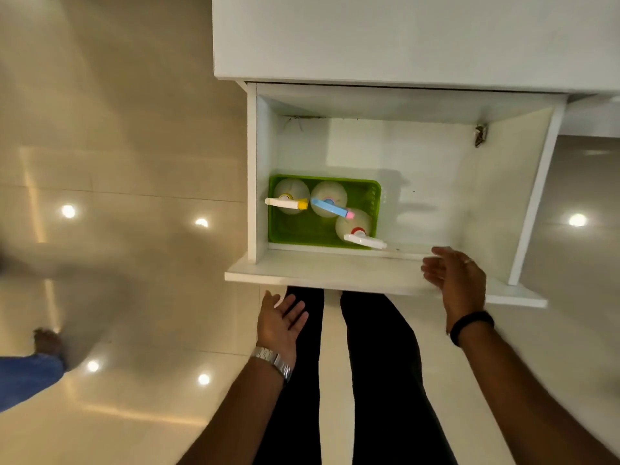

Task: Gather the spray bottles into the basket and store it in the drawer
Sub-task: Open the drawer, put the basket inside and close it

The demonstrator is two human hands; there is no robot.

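Note:
A green basket (302,229) sits in the near left corner of an open white drawer (335,270). Three clear spray bottles stand upright in it: one with a white and yellow head (287,203), one with a blue and pink head (330,207), one with a white and red head (364,239). My left hand (280,322) hovers open, palm up, just below the drawer's front panel. My right hand (458,280) is open, fingers spread, over the front panel at the drawer's right side, holding nothing.
The drawer sticks out from a white cabinet (402,38) above a glossy tiled floor (134,162). My dark-trousered legs (369,364) stand right before the drawer front. Another person's foot and blue trouser leg (37,360) are at the far left.

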